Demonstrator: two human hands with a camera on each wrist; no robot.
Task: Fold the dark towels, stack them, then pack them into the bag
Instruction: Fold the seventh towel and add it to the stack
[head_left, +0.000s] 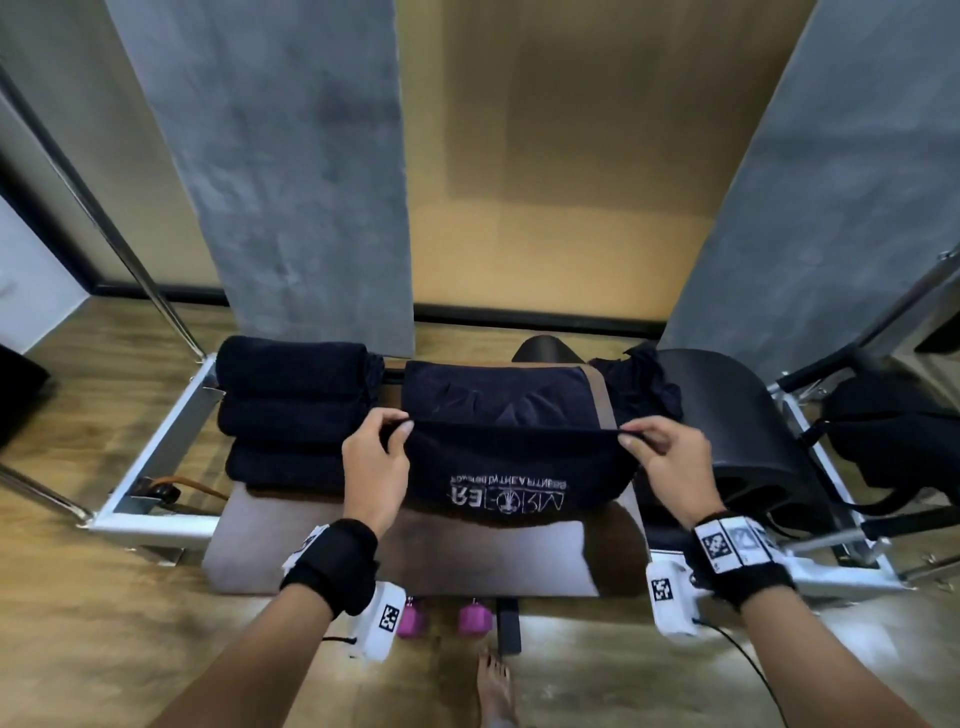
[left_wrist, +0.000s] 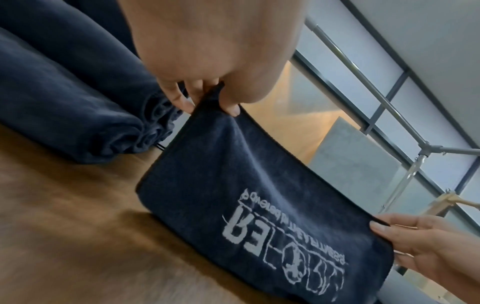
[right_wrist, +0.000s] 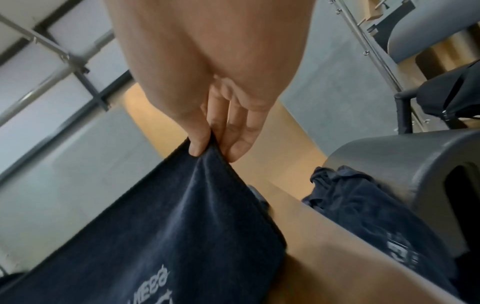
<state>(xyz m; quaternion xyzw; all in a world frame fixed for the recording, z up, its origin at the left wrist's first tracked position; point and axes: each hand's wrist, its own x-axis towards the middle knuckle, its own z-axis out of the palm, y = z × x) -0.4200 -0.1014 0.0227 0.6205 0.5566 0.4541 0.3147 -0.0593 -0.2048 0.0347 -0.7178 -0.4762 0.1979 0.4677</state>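
Folding a dark logo towel (head_left: 519, 467) over the padded bench (head_left: 363, 561), beside three folded towels (head_left: 291, 410).

Soft, limp and light, it sags between grips, so the corners are the place to hold: left hand (head_left: 375, 467) and right hand (head_left: 670, 467) each pinch one top corner, other fingers loose.

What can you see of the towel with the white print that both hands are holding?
The printed towel is dark navy, soft terry-like cloth with a stitched hem and a white logo plus a line of small text, which reads reversed. It is held up taut along its top edge: the left hand pinches one upper corner, the right hand the other. Its lower part sags onto the brown padded bench, beside the rolled towels.
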